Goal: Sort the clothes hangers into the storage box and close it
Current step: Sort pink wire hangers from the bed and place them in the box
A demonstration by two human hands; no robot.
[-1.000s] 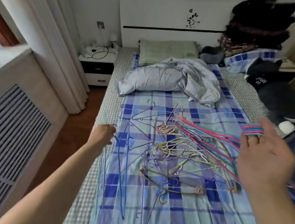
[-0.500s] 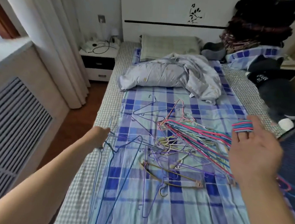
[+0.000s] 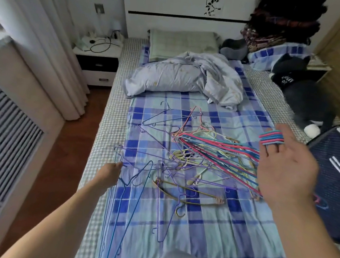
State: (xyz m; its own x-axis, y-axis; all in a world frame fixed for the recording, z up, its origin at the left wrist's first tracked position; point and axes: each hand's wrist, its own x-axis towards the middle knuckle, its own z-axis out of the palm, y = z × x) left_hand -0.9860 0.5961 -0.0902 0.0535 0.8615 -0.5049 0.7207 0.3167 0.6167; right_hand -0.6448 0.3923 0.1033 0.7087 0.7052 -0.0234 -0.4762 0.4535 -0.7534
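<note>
Left grip [image 3: 110, 172] lower on hangers [image 3: 117, 216]

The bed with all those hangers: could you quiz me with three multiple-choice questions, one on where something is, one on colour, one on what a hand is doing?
1. Where does the loose hanger pile lie?
A. on the checked sheet
B. on the floor
C. on the nightstand

2. What colours is the bundle of hangers on the right hand?
A. black and white
B. pink and blue
C. all yellow

3. What is the left hand doing?
A. resting flat on the pillow
B. hanging empty
C. gripping blue hangers

Answers: 1 A, the pile lies mid-bed; 2 B, pink and blue hooks loop over the fingers; 3 C, fingers curl round them.
</note>
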